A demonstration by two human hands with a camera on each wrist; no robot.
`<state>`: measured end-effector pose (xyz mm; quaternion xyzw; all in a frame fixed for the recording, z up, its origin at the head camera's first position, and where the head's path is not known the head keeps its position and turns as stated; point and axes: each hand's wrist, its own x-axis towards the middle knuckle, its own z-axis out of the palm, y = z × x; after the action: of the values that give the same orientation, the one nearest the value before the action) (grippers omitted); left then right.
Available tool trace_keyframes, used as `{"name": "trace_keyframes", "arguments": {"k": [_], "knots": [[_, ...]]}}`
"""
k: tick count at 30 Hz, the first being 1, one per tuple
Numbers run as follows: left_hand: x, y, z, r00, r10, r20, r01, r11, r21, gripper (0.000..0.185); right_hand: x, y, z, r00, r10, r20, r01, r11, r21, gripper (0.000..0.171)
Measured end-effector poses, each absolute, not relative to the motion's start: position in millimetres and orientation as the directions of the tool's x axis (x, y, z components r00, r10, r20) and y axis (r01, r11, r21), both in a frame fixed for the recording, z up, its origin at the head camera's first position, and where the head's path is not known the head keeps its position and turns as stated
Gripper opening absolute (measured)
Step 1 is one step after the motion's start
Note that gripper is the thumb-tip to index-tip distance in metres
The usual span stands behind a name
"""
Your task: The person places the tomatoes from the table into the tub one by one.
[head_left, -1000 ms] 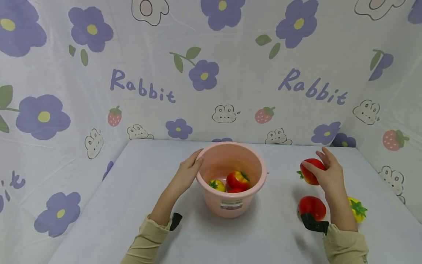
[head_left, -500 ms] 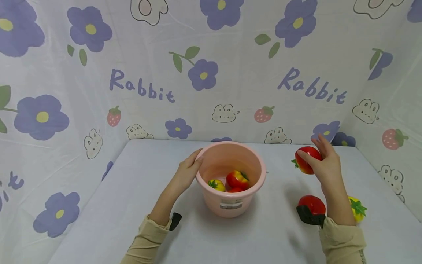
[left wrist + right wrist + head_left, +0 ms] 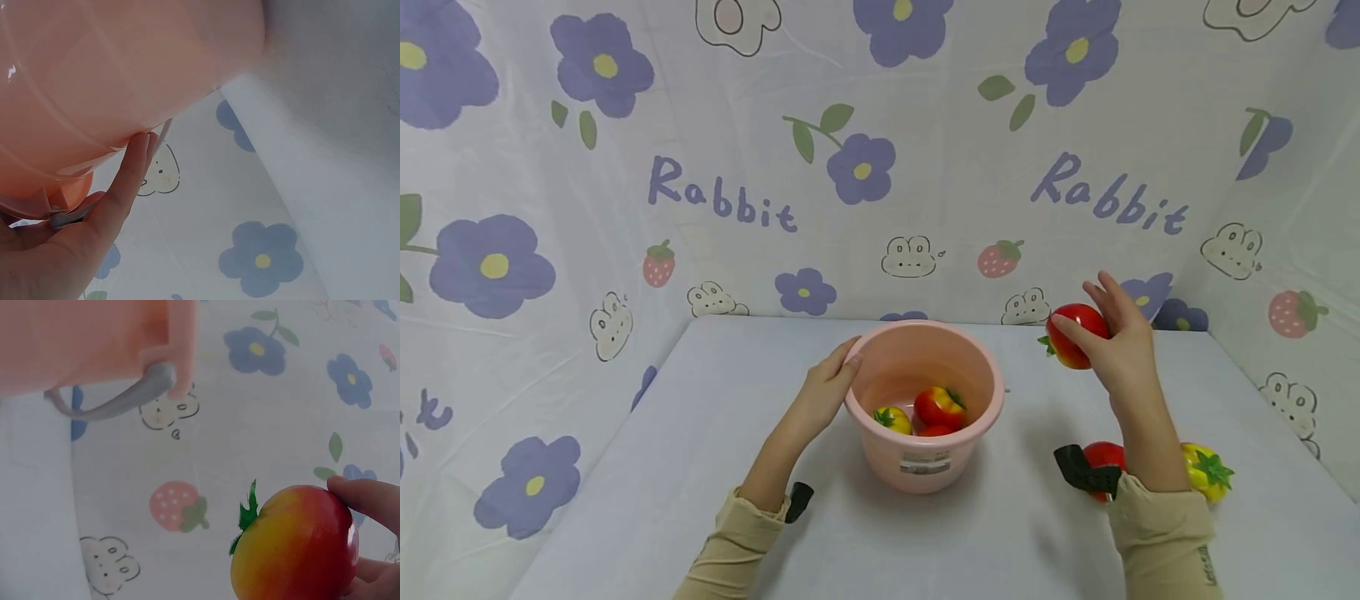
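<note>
A pink bucket (image 3: 917,475) stands upright mid-table in the head view. My left hand (image 3: 826,392) grips its left rim, thumb over the edge; the left wrist view shows fingers (image 3: 128,169) against the outer wall. Up and to the right of the bucket, my right hand (image 3: 1123,342) pinches a red-and-yellow toy tomato (image 3: 1077,335) above the table. Its green leaves point toward the bucket, and the right wrist view shows the tomato (image 3: 300,544) close up. Inside the bucket lie a yellow tomato (image 3: 892,419), a red-yellow tomato (image 3: 938,408) and a partly hidden red one (image 3: 936,431).
On the table (image 3: 715,500) at right, a red tomato (image 3: 1105,457) is partly hidden behind the right wrist's black strap mount (image 3: 1084,471). A yellow tomato (image 3: 1208,472) lies beside the right forearm. A grey handle (image 3: 125,400) hangs on the bucket's side. Patterned cloth surrounds the table.
My right hand has lifted the toy tomato higher and carried it left, toward the bucket. The left hand and the bucket have stayed in place.
</note>
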<state>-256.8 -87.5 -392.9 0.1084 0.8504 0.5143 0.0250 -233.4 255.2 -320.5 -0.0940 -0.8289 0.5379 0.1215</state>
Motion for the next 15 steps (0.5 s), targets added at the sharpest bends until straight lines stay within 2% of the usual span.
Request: {"name": "trace_keyframes", "arguments": {"k": [15], "knots": [[-257.9,-87.6,-394.9,-0.975,0.214,0.063,0.155,0.447,0.881,0.052,-236.5,226.3,-297.3,-0.96,0.213,0.185,-0.084,0.411,-0.908,0.086]]}}
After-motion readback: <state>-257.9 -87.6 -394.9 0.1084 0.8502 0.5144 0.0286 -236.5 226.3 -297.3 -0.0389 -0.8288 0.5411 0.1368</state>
